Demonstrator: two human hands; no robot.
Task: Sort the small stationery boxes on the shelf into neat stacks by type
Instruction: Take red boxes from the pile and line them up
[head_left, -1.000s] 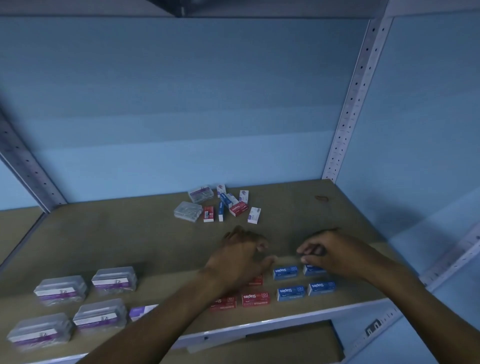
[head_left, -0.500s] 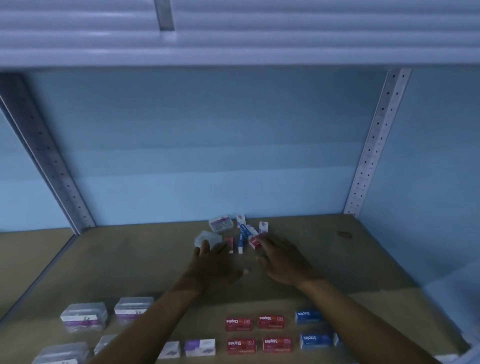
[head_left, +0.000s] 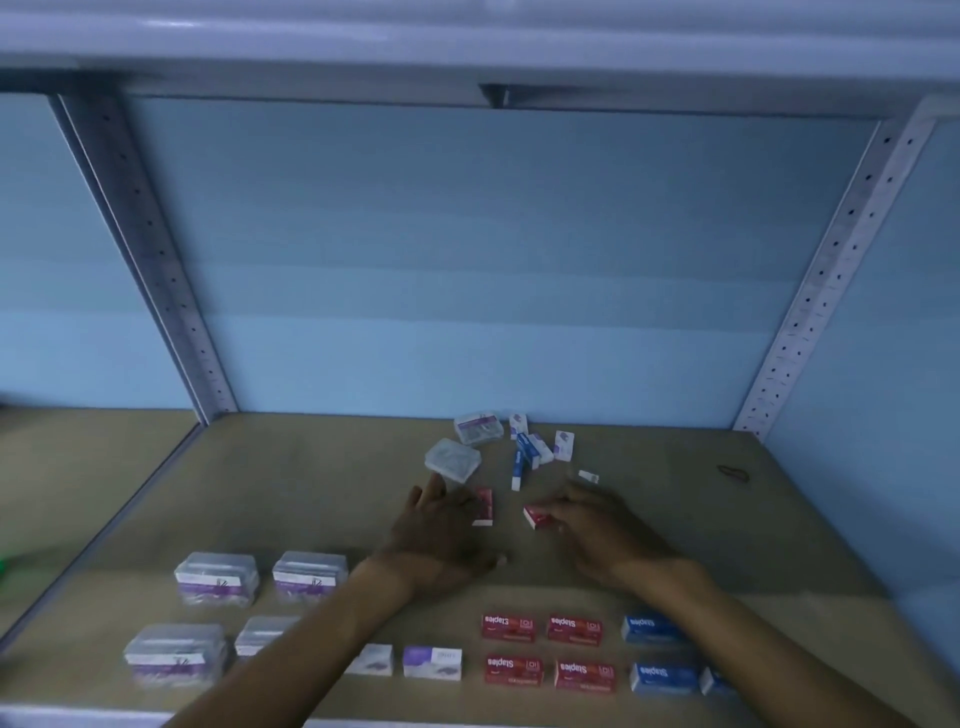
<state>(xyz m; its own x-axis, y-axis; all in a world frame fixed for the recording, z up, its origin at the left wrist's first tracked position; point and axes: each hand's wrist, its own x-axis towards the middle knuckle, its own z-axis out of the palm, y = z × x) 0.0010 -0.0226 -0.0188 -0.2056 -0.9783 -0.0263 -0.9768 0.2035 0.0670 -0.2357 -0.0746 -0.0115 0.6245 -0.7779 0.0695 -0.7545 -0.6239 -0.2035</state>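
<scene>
Item 1: small red cardboard staple box (head_left: 536, 517), centre shelf, lying flat, long axis slanted across shelf. Pinched at its near-right end by right hand (head_left: 597, 530), fingers curled round it.

Item 2: second small red cardboard staple box (head_left: 483, 505), just left of item 1, apart from it, long axis running front-to-back. Touched on its left side by fingertips of left hand (head_left: 441, 535); fingers fairly straight, palm down on tan wooden shelf board (head_left: 291, 493); whether lightly gripped or only pressed, cannot tell.

Item 3: unsorted cluster at back of shelf, beyond both hands: two clear plastic cases (head_left: 453, 458), several blue-and-white small boxes (head_left: 527, 452), some on edge, one tiny white box (head_left: 588, 476) apart to the right.

Item 4: sorted rows at front edge. Clear purple-labelled cases (head_left: 217, 578) at left, white-and-purple boxes (head_left: 432, 662) in middle, four red "Staples" boxes (head_left: 543, 649) in two rows, blue "Staples" boxes (head_left: 664, 677) at right, partly under right forearm.

Key relation: red group lies near side of both hands, twd. the person, slightly right of centre. Right hand nearer to it and already holding; left box needs a quarter turn approx. to match long axis of sorted reds, which run left-right. Judgement: both reds due to come back to red rows next.
</scene>
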